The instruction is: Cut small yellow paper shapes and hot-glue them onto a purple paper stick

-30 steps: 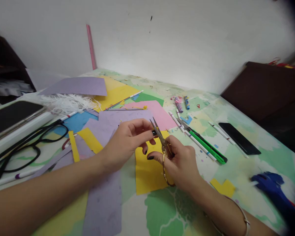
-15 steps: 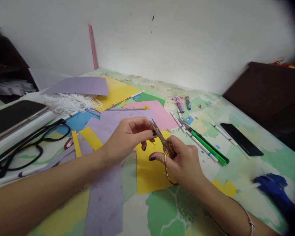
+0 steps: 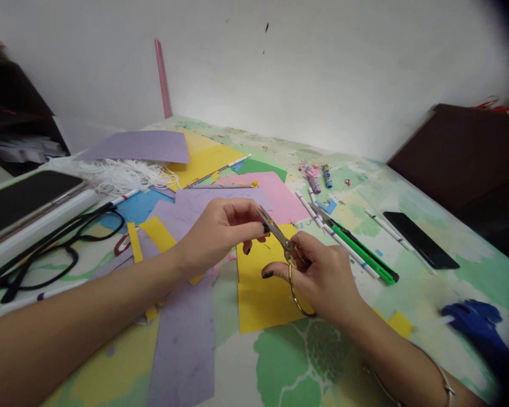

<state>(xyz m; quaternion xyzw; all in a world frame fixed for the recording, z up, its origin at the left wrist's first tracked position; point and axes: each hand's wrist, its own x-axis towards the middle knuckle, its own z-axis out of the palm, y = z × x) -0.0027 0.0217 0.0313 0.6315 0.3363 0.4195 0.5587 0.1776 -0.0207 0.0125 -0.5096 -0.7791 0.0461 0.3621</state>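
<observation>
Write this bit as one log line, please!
right hand: holding scissors | left hand: fingertips at blades | yellow paper: beneath scissors | green cutter: right of paper

Scissors [image 3: 280, 233] over a paper sheet [image 3: 263, 311], eyeglasses [image 3: 70, 247] and string [image 3: 131, 176] to the left, utility knife [image 3: 365, 252] and phone [image 3: 419, 239] to the right.

Dim, soft light, brighter low on the wall [image 3: 280, 121], wide-angle stretch, dark blurred right corners
</observation>
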